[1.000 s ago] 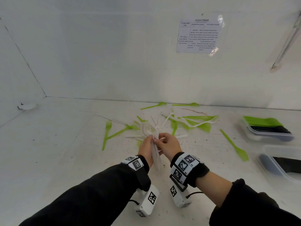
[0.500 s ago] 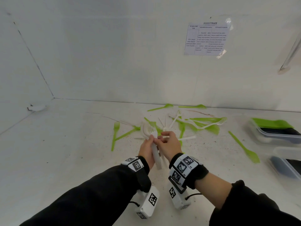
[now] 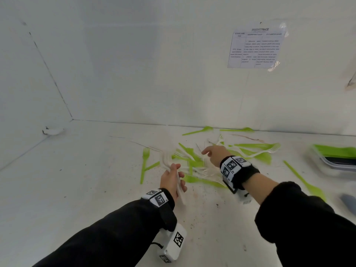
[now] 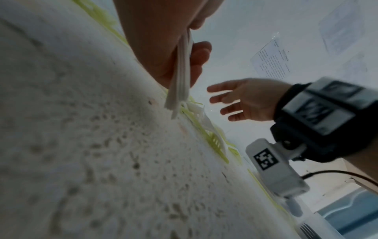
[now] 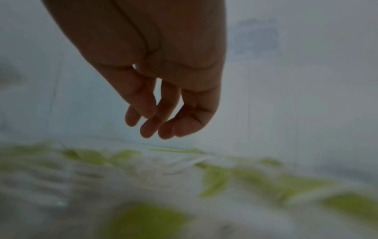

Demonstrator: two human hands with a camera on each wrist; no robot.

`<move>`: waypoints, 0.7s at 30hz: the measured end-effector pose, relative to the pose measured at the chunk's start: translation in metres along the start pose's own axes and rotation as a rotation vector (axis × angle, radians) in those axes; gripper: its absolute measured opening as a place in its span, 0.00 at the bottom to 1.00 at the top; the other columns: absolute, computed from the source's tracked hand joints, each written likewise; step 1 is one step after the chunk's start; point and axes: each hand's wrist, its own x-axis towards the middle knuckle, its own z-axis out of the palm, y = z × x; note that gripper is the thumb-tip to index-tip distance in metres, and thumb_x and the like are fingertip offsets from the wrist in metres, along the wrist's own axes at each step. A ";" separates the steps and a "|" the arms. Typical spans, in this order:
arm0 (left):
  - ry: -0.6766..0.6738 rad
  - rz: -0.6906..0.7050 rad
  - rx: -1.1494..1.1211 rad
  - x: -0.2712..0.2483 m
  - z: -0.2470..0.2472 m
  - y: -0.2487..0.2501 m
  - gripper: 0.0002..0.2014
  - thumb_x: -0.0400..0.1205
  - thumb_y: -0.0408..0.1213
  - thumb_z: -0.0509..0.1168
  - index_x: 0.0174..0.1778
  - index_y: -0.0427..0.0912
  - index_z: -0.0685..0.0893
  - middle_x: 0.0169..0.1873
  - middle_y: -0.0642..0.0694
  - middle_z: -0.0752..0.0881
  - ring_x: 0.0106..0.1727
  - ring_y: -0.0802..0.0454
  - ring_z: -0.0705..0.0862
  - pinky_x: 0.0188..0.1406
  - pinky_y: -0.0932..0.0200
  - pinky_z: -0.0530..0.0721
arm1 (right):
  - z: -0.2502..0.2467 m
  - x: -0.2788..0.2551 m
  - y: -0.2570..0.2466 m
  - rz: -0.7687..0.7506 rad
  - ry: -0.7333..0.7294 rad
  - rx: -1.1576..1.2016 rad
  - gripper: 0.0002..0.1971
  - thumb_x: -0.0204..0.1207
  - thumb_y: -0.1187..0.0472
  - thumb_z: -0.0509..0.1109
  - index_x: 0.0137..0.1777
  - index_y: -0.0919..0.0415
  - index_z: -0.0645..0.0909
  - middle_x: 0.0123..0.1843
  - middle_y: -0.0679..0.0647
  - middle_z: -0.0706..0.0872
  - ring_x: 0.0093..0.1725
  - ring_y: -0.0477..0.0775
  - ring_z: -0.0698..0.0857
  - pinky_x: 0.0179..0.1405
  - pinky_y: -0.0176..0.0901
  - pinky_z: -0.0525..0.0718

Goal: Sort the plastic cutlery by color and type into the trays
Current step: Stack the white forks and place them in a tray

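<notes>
The left hand [image 3: 171, 180] is gripping a bundle of white forks [image 4: 181, 77] low over the worktop [image 3: 77, 189]; the right hand [image 3: 213, 154] is hovering empty, fingers loosely spread, over the far cutlery pile [image 3: 194, 160]

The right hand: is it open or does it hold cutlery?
Open and empty: the right hand has loosely spread fingers above the scattered cutlery.

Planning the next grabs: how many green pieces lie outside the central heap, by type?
Green spoons, at the back: 2
Green fork, left: 1
Green piece, right, type unclear: 1
Total: 4, with the heap not counted.
</notes>
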 end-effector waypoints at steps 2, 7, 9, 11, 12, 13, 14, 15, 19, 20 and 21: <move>-0.006 -0.024 0.004 0.002 0.000 -0.001 0.14 0.88 0.45 0.52 0.48 0.42 0.78 0.29 0.47 0.73 0.16 0.56 0.67 0.19 0.65 0.68 | -0.003 0.012 0.011 -0.016 -0.070 -0.286 0.30 0.79 0.75 0.52 0.74 0.44 0.71 0.75 0.56 0.72 0.75 0.60 0.70 0.70 0.50 0.73; -0.043 -0.070 -0.003 0.008 0.005 0.000 0.13 0.88 0.44 0.52 0.48 0.41 0.79 0.27 0.46 0.74 0.16 0.56 0.67 0.18 0.66 0.66 | -0.006 0.034 0.025 -0.240 -0.116 -0.616 0.28 0.81 0.71 0.54 0.74 0.42 0.70 0.78 0.51 0.67 0.76 0.59 0.65 0.74 0.53 0.67; -0.036 -0.078 -0.013 0.012 0.008 0.000 0.13 0.88 0.43 0.52 0.48 0.41 0.79 0.27 0.46 0.74 0.15 0.56 0.68 0.18 0.67 0.66 | -0.006 0.040 0.025 -0.317 -0.122 -0.663 0.24 0.81 0.68 0.59 0.73 0.46 0.70 0.75 0.52 0.70 0.74 0.58 0.69 0.71 0.51 0.69; -0.031 -0.080 -0.017 0.016 0.010 0.001 0.13 0.88 0.44 0.52 0.47 0.42 0.78 0.27 0.46 0.74 0.15 0.56 0.68 0.17 0.66 0.66 | -0.004 0.045 0.024 -0.356 -0.144 -0.666 0.25 0.79 0.68 0.60 0.73 0.47 0.68 0.71 0.54 0.74 0.69 0.59 0.75 0.64 0.49 0.73; -0.029 -0.079 -0.014 0.017 0.011 0.001 0.13 0.88 0.44 0.52 0.47 0.42 0.78 0.28 0.46 0.75 0.15 0.55 0.68 0.17 0.66 0.67 | -0.003 0.046 0.025 -0.368 -0.152 -0.664 0.26 0.79 0.69 0.59 0.74 0.46 0.68 0.69 0.55 0.75 0.67 0.59 0.76 0.60 0.48 0.74; -0.028 -0.077 -0.009 0.019 0.012 0.002 0.13 0.88 0.44 0.53 0.46 0.42 0.78 0.28 0.46 0.75 0.16 0.55 0.68 0.17 0.66 0.67 | -0.002 0.048 0.026 -0.374 -0.144 -0.664 0.26 0.80 0.70 0.57 0.74 0.46 0.68 0.68 0.56 0.75 0.67 0.59 0.76 0.58 0.47 0.74; -0.028 -0.075 -0.006 0.021 0.013 0.002 0.12 0.88 0.44 0.53 0.46 0.42 0.78 0.28 0.46 0.75 0.16 0.56 0.69 0.17 0.66 0.67 | -0.001 0.048 0.027 -0.375 -0.124 -0.658 0.25 0.81 0.70 0.56 0.73 0.46 0.69 0.67 0.56 0.75 0.67 0.58 0.75 0.56 0.46 0.73; -0.029 -0.074 -0.006 0.022 0.014 0.001 0.12 0.88 0.43 0.53 0.46 0.43 0.78 0.27 0.46 0.75 0.16 0.56 0.69 0.17 0.66 0.68 | 0.000 0.050 0.029 -0.375 -0.095 -0.650 0.23 0.81 0.68 0.56 0.72 0.46 0.71 0.68 0.55 0.74 0.68 0.58 0.74 0.56 0.46 0.73; -0.028 -0.078 -0.006 0.025 0.017 0.000 0.12 0.88 0.43 0.53 0.46 0.43 0.78 0.28 0.46 0.75 0.16 0.56 0.69 0.17 0.66 0.68 | 0.003 0.052 0.033 -0.360 -0.005 -0.674 0.17 0.81 0.54 0.62 0.69 0.53 0.75 0.71 0.54 0.71 0.71 0.56 0.69 0.65 0.48 0.69; -0.029 -0.076 -0.002 0.024 0.017 -0.001 0.12 0.88 0.43 0.53 0.46 0.42 0.78 0.28 0.46 0.75 0.16 0.56 0.69 0.17 0.66 0.68 | 0.003 0.051 0.033 -0.365 0.009 -0.685 0.18 0.82 0.52 0.60 0.70 0.53 0.75 0.72 0.53 0.71 0.71 0.56 0.68 0.66 0.48 0.68; -0.030 -0.074 0.003 0.024 0.018 -0.001 0.12 0.88 0.43 0.53 0.46 0.42 0.78 0.28 0.46 0.74 0.16 0.56 0.69 0.17 0.66 0.68 | 0.003 0.051 0.033 -0.370 0.027 -0.695 0.18 0.83 0.51 0.58 0.70 0.54 0.74 0.72 0.53 0.72 0.71 0.56 0.69 0.67 0.48 0.67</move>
